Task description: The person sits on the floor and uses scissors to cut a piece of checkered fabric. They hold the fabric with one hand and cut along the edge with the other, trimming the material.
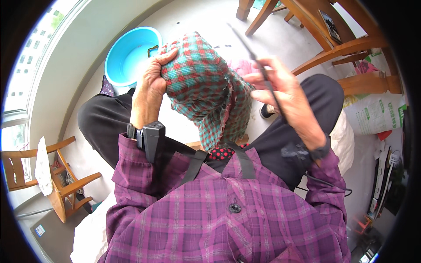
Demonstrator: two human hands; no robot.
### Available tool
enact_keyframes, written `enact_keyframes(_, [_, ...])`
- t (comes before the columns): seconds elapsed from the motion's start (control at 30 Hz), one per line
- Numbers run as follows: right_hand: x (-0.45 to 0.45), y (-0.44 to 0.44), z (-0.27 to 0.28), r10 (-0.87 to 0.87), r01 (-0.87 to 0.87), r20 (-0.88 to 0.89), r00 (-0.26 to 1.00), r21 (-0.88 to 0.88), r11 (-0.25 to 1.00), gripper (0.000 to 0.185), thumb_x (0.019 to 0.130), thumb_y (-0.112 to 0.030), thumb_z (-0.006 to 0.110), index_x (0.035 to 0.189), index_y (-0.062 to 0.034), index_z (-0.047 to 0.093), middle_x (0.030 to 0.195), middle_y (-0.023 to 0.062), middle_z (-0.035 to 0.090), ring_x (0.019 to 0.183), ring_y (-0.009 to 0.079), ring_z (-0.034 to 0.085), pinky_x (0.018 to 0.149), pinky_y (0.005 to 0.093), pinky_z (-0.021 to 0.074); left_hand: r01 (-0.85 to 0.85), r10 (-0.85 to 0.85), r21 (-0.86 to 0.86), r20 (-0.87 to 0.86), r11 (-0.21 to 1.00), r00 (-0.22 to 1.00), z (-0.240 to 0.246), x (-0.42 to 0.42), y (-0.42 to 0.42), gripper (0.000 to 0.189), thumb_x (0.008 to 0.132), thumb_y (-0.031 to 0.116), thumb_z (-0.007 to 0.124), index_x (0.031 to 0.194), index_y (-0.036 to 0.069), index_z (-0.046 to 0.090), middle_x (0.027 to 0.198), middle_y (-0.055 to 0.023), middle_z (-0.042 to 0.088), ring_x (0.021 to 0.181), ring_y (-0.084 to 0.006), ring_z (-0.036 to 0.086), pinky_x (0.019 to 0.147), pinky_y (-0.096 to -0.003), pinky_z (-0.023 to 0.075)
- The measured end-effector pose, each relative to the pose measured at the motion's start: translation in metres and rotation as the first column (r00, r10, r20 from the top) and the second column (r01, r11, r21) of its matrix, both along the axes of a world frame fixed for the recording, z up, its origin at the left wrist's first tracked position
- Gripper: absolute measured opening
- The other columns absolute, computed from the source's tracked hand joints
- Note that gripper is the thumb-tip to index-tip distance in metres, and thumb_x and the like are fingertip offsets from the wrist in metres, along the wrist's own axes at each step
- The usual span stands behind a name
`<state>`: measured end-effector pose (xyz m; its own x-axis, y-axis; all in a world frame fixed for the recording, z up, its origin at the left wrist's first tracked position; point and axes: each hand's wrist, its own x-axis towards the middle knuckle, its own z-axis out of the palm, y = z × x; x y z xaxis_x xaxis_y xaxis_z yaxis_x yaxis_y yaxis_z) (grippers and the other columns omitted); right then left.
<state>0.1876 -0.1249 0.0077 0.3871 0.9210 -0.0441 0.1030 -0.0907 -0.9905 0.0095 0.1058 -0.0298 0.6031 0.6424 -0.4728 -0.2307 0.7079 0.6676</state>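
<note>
My left hand (156, 77) grips the upper left side of a bundle of checked cloth (197, 69) in red, green and white. The cloth hangs between my knees, and a frayed edge runs down its right side. What is inside the bundle, if anything, is hidden. My right hand (279, 88) holds a thin dark stick-like tool (261, 65), blurred, slanting up and to the left. The hand is beside the cloth's right side; whether the fingers touch it is hard to tell. A pink item (241, 66), partly hidden, lies behind the cloth.
A blue plastic basin (126, 62) stands on the floor at the upper left. Wooden furniture with a phone (330, 26) on it is at the upper right. A wooden chair (62, 184) stands at the left. White plastic bags (371, 115) lie at the right.
</note>
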Motion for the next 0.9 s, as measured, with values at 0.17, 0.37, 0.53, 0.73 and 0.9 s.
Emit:
enact_keyframes(0.17, [-0.014,0.040,-0.068,-0.067,0.057,0.192,0.979,0.060,0.997,0.050,0.077,0.005,0.068,0.123,-0.0019,0.049,0.112,0.0089,0.065,0.107,0.0145,0.059,0.091,0.0287,0.0483,-0.038,0.038,-0.011,0.017,0.999,0.999,-0.007,-0.003,-0.002,0.030,0.083,0.006,0.073,0.111,-0.001,0.064,0.107,-0.0123,0.068,0.093,-0.0231,0.067,0.088,-0.0352,0.0536])
enact_keyframes(0.37, [-0.009,0.053,-0.088,-0.059,0.061,-0.024,0.998,0.084,0.995,0.049,0.077,0.001,0.072,0.119,-0.0036,0.047,0.091,0.0019,0.061,0.077,0.0106,0.061,0.069,0.0247,0.0512,-0.046,0.049,-0.046,0.046,0.998,0.998,-0.012,-0.005,0.001,0.029,0.083,0.007,0.073,0.110,0.000,0.065,0.105,-0.0100,0.069,0.094,-0.0207,0.066,0.090,-0.0329,0.0511])
enact_keyframes(0.53, [0.007,0.052,-0.093,0.012,-0.011,-0.165,0.986,0.004,1.000,0.048,0.077,0.000,0.075,0.117,-0.0032,0.050,0.083,0.0000,0.056,0.071,0.0072,0.058,0.061,0.0190,0.0484,-0.126,0.125,-0.023,-0.015,0.992,0.992,-0.016,-0.005,0.005,0.030,0.080,0.006,0.076,0.107,0.000,0.067,0.102,-0.0088,0.069,0.091,-0.0205,0.066,0.089,-0.0328,0.0510])
enact_keyframes(0.73, [0.006,0.058,-0.085,-0.011,0.008,-0.251,0.968,-0.013,1.000,0.042,0.079,0.000,0.073,0.115,-0.0013,0.051,0.079,0.0002,0.056,0.071,0.0087,0.060,0.064,0.0212,0.0498,-0.230,0.237,0.078,-0.108,0.970,0.965,-0.028,0.000,0.020,0.030,0.080,0.002,0.073,0.107,-0.005,0.065,0.102,-0.0100,0.070,0.098,-0.0189,0.065,0.097,-0.0316,0.0472])
enact_keyframes(0.9, [0.011,0.063,-0.077,-0.091,0.097,-0.197,0.976,0.024,0.995,0.035,0.079,0.000,0.072,0.109,-0.0020,0.055,0.080,-0.0007,0.057,0.071,0.0078,0.059,0.066,0.0213,0.0496,-0.112,0.098,0.242,0.069,0.964,0.993,-0.031,-0.005,0.020,0.040,0.084,0.014,0.069,0.119,-0.005,0.063,0.117,-0.0122,0.067,0.118,-0.0186,0.058,0.108,-0.0308,0.0369])
